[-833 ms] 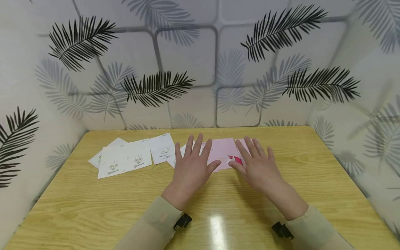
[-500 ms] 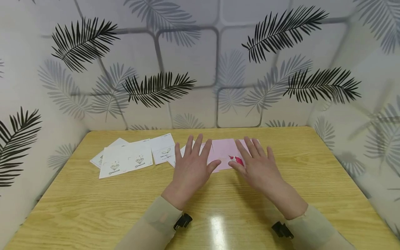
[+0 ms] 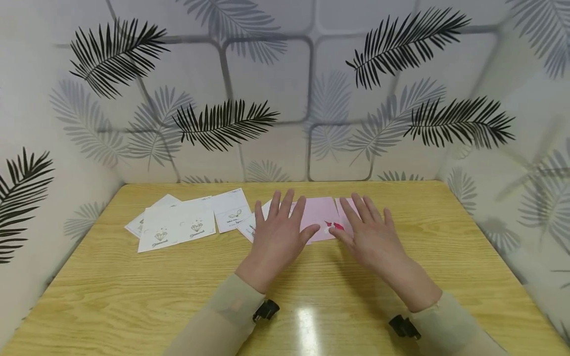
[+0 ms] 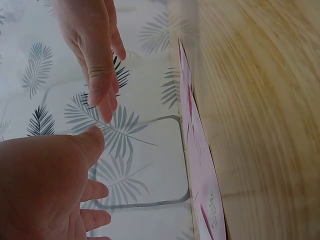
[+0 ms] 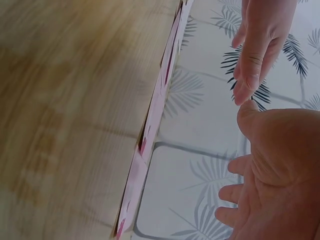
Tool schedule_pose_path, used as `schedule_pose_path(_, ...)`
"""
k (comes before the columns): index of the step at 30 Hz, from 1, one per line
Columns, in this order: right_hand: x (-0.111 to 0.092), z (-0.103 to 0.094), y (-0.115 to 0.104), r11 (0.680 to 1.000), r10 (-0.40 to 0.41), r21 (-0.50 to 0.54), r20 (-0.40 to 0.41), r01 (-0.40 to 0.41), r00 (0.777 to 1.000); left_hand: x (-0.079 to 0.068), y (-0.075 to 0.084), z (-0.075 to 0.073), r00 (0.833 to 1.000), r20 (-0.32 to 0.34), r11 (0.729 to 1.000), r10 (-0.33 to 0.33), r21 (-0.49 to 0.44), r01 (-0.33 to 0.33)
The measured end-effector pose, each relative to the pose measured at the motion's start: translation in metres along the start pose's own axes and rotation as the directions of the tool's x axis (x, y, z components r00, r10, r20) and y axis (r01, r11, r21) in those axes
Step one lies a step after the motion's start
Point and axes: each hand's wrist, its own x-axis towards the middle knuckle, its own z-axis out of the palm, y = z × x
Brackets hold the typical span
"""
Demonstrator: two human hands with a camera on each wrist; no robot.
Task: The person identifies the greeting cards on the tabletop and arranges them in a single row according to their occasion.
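My left hand [image 3: 277,240] and right hand [image 3: 377,243] hover side by side over the table, palms down and fingers spread, with nothing in them. Pink cards [image 3: 318,212] with a red-and-white picture lie flat beyond and beneath the fingers, partly hidden by both hands. Part of a white card [image 3: 248,226] shows at the left hand's outer side. The wrist views show a gap between the hands and the row of cards [image 4: 197,150] on the tabletop. The thumbs point toward each other, close but apart in the head view.
Several white cards lie overlapping at the back left, among them a wide one with two gold diamond prints [image 3: 175,225] and one with a wing print [image 3: 231,210]. The wooden table [image 3: 156,301] meets a leaf-patterned wall [image 3: 267,148] behind.
The left hand has shifted slightly to the right. The right hand has barely moved, and the cards lie as before; the head view wobbles a little.
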Motion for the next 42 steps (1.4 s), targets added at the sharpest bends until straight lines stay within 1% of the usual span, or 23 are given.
schedule_pose_path(5,-0.004,-0.003,0.009,0.998,0.023,0.055,0.007,-0.023,1.0,0.006,0.007,0.002,1.0,0.01,1.0,-0.001,-0.002,0.001)
schedule_pose_path(12,-0.007,0.0,0.027,0.994,0.05,0.095,0.027,-0.052,0.998,0.014,0.016,0.007,1.0,0.001,1.0,-0.004,-0.013,0.004)
schedule_pose_path(17,-0.008,0.001,0.038,0.99,0.071,0.122,0.033,-0.074,0.997,0.018,0.02,0.012,0.999,0.037,1.0,-0.011,-0.019,0.011)
schedule_pose_path(23,-0.009,0.001,0.05,0.987,0.094,0.131,0.037,-0.098,0.995,0.022,0.027,0.017,0.999,0.048,1.0,-0.003,-0.018,0.004)
schedule_pose_path(29,-0.012,0.0,0.061,0.988,0.097,0.119,0.029,-0.1,0.995,0.026,0.035,0.021,0.998,0.058,0.999,0.005,-0.036,-0.003)
schedule_pose_path(34,-0.013,-0.002,0.068,0.983,0.111,0.142,0.068,-0.12,0.991,0.03,0.042,0.027,0.998,0.06,0.999,0.021,-0.049,-0.018)
schedule_pose_path(39,-0.011,0.0,0.076,0.981,0.107,0.154,0.086,-0.12,0.991,0.035,0.049,0.032,0.998,0.058,0.998,0.035,-0.05,-0.033)
schedule_pose_path(42,-0.009,0.002,0.08,0.98,0.101,0.161,0.1,-0.117,0.99,0.038,0.054,0.035,0.996,0.08,0.998,0.029,-0.062,-0.024)
